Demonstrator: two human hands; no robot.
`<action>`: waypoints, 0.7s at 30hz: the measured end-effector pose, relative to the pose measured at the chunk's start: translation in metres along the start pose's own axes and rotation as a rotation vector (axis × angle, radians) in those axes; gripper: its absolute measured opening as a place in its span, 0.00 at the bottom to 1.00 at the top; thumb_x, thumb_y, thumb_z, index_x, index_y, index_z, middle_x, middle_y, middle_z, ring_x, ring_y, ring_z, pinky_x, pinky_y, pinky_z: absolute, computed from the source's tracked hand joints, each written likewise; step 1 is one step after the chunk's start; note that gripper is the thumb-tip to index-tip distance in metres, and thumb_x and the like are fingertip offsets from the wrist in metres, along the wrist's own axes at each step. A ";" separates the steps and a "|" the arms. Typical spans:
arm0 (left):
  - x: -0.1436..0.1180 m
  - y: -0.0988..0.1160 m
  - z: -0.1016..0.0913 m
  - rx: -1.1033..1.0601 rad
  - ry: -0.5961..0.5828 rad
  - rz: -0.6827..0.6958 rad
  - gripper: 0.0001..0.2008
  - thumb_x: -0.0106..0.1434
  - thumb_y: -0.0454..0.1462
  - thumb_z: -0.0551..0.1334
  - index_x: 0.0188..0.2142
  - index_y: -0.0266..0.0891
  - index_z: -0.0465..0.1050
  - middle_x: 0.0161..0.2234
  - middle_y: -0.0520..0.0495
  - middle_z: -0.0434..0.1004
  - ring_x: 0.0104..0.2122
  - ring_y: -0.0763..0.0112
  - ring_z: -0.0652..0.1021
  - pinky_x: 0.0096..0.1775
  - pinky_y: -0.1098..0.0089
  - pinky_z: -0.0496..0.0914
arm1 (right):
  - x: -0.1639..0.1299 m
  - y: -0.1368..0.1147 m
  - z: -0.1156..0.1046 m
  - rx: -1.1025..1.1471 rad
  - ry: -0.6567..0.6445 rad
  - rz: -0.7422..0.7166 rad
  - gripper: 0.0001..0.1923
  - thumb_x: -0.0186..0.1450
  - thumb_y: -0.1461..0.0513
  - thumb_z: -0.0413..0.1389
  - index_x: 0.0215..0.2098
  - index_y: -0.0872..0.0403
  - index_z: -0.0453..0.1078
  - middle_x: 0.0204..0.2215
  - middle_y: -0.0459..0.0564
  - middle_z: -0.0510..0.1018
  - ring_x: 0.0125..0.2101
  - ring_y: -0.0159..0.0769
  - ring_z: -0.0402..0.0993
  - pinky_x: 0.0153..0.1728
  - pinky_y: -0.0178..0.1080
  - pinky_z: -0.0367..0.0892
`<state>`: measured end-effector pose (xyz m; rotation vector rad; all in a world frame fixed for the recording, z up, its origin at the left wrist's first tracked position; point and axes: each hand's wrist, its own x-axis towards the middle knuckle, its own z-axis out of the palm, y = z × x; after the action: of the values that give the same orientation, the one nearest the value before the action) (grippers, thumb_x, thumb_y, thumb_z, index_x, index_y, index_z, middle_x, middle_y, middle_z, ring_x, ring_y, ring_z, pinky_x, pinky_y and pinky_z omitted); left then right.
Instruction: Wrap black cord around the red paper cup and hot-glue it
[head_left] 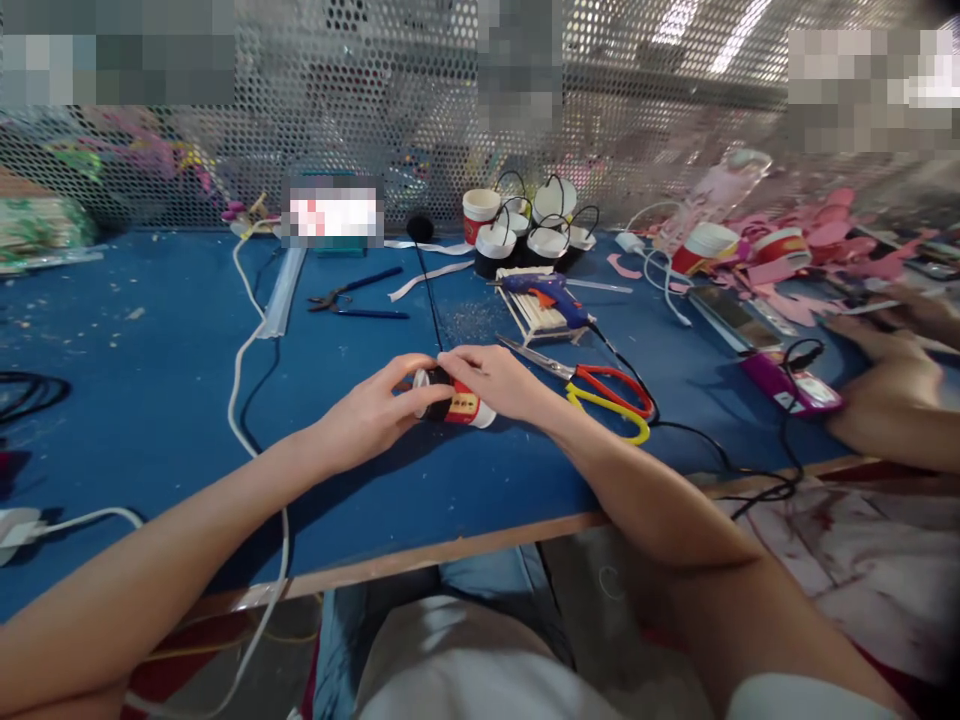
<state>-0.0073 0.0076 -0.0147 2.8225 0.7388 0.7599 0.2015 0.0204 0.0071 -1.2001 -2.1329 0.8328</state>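
A small red and white paper cup (466, 404) lies on its side just above the blue table, with a black band round its rim end. My left hand (367, 408) grips the cup at that end, thumb and fingers wrapped about it. My right hand (495, 380) is closed over the top of the cup, its fingertips pressed on the black band. A thin black strip (430, 300) runs from the fingertips back to a dark round bundle (420, 229). What lies under my fingers is hidden.
Scissors (592, 385) and a blue glue gun (551, 298) on a stick rack lie close to my right hand. Pliers (356, 300), glue sticks (285, 290) and several black-handled cups (525, 235) stand beyond. A white cable (238, 370) crosses the left. Another person's arm (892, 400) rests at right.
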 end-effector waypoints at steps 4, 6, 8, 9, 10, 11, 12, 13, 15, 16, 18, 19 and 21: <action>0.002 0.001 -0.003 -0.144 -0.029 -0.061 0.20 0.61 0.37 0.61 0.52 0.46 0.63 0.53 0.40 0.58 0.51 0.61 0.68 0.52 0.56 0.68 | 0.000 0.002 0.006 0.031 0.088 -0.016 0.16 0.65 0.54 0.46 0.29 0.55 0.68 0.26 0.45 0.72 0.28 0.29 0.65 0.31 0.34 0.59; 0.002 0.002 -0.002 -0.202 0.005 -0.091 0.18 0.62 0.38 0.60 0.51 0.45 0.63 0.51 0.41 0.60 0.50 0.62 0.69 0.52 0.55 0.68 | 0.000 0.002 0.006 0.054 0.149 -0.034 0.13 0.64 0.56 0.49 0.29 0.55 0.68 0.26 0.45 0.72 0.28 0.29 0.66 0.32 0.34 0.60; 0.003 0.004 0.001 -0.281 0.042 -0.136 0.17 0.62 0.37 0.59 0.51 0.43 0.62 0.50 0.41 0.61 0.51 0.61 0.68 0.51 0.56 0.69 | 0.000 0.001 0.003 0.057 0.200 -0.063 0.11 0.63 0.57 0.51 0.29 0.55 0.68 0.27 0.46 0.73 0.30 0.30 0.67 0.33 0.34 0.61; 0.003 0.005 0.002 -0.353 0.059 -0.168 0.19 0.61 0.36 0.60 0.52 0.43 0.60 0.50 0.40 0.61 0.51 0.62 0.69 0.49 0.58 0.70 | -0.001 0.000 0.001 0.057 0.220 -0.080 0.10 0.62 0.57 0.52 0.28 0.55 0.68 0.28 0.46 0.73 0.30 0.30 0.68 0.33 0.34 0.61; 0.003 0.006 0.003 -0.421 0.067 -0.207 0.21 0.60 0.36 0.61 0.53 0.42 0.59 0.50 0.40 0.62 0.50 0.63 0.69 0.48 0.60 0.72 | -0.001 -0.002 -0.001 0.061 0.234 -0.095 0.10 0.62 0.57 0.53 0.28 0.55 0.69 0.28 0.46 0.73 0.31 0.30 0.68 0.34 0.34 0.62; 0.003 0.007 0.004 -0.474 0.069 -0.244 0.23 0.60 0.37 0.62 0.53 0.42 0.57 0.49 0.41 0.63 0.49 0.64 0.70 0.47 0.61 0.72 | -0.002 -0.004 -0.004 0.075 0.240 -0.105 0.10 0.61 0.58 0.54 0.27 0.55 0.69 0.28 0.46 0.73 0.30 0.30 0.67 0.34 0.34 0.62; 0.003 0.008 0.005 -0.504 0.061 -0.275 0.24 0.59 0.37 0.62 0.53 0.41 0.56 0.49 0.41 0.63 0.48 0.64 0.71 0.47 0.61 0.72 | -0.002 -0.007 -0.007 0.103 0.233 -0.106 0.10 0.61 0.57 0.54 0.27 0.55 0.70 0.27 0.46 0.73 0.29 0.29 0.67 0.33 0.34 0.62; 0.003 0.009 0.004 -0.512 0.052 -0.294 0.24 0.59 0.37 0.62 0.53 0.41 0.57 0.48 0.41 0.64 0.48 0.64 0.71 0.47 0.61 0.72 | -0.003 -0.009 -0.009 0.144 0.214 -0.098 0.10 0.61 0.57 0.55 0.26 0.55 0.70 0.26 0.45 0.72 0.28 0.29 0.67 0.31 0.34 0.62; 0.004 0.010 0.003 -0.478 0.031 -0.291 0.23 0.59 0.37 0.62 0.52 0.40 0.59 0.49 0.41 0.65 0.48 0.64 0.71 0.47 0.61 0.72 | -0.004 -0.013 -0.012 0.240 0.156 -0.064 0.11 0.61 0.56 0.55 0.27 0.55 0.70 0.24 0.45 0.72 0.26 0.28 0.67 0.29 0.34 0.63; 0.004 0.011 0.002 -0.448 0.024 -0.275 0.22 0.59 0.38 0.62 0.51 0.41 0.60 0.49 0.41 0.65 0.49 0.63 0.70 0.47 0.61 0.72 | -0.005 -0.014 -0.013 0.286 0.132 -0.045 0.12 0.60 0.55 0.55 0.27 0.55 0.70 0.23 0.44 0.72 0.26 0.28 0.67 0.28 0.34 0.63; 0.004 0.013 0.000 -0.374 0.013 -0.234 0.21 0.59 0.38 0.62 0.51 0.41 0.60 0.50 0.40 0.66 0.50 0.62 0.70 0.48 0.61 0.71 | -0.004 -0.014 -0.012 0.352 0.109 -0.025 0.12 0.59 0.54 0.56 0.28 0.55 0.70 0.23 0.44 0.73 0.25 0.29 0.68 0.28 0.34 0.64; 0.004 0.015 -0.001 -0.335 0.011 -0.211 0.21 0.59 0.38 0.62 0.51 0.41 0.60 0.50 0.40 0.66 0.50 0.61 0.70 0.49 0.60 0.70 | -0.004 -0.013 -0.012 0.363 0.113 -0.027 0.12 0.59 0.54 0.56 0.28 0.55 0.70 0.23 0.44 0.73 0.25 0.29 0.68 0.29 0.34 0.64; 0.004 0.017 -0.001 -0.267 0.010 -0.174 0.21 0.59 0.38 0.62 0.51 0.41 0.59 0.50 0.40 0.67 0.51 0.61 0.70 0.50 0.59 0.69 | -0.002 -0.012 -0.011 0.329 0.130 -0.044 0.11 0.59 0.55 0.57 0.28 0.55 0.70 0.23 0.44 0.74 0.26 0.29 0.68 0.30 0.34 0.64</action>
<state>0.0026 -0.0050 -0.0082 2.4824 0.8058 0.7798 0.2044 0.0165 0.0228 -1.0039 -1.8255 1.0105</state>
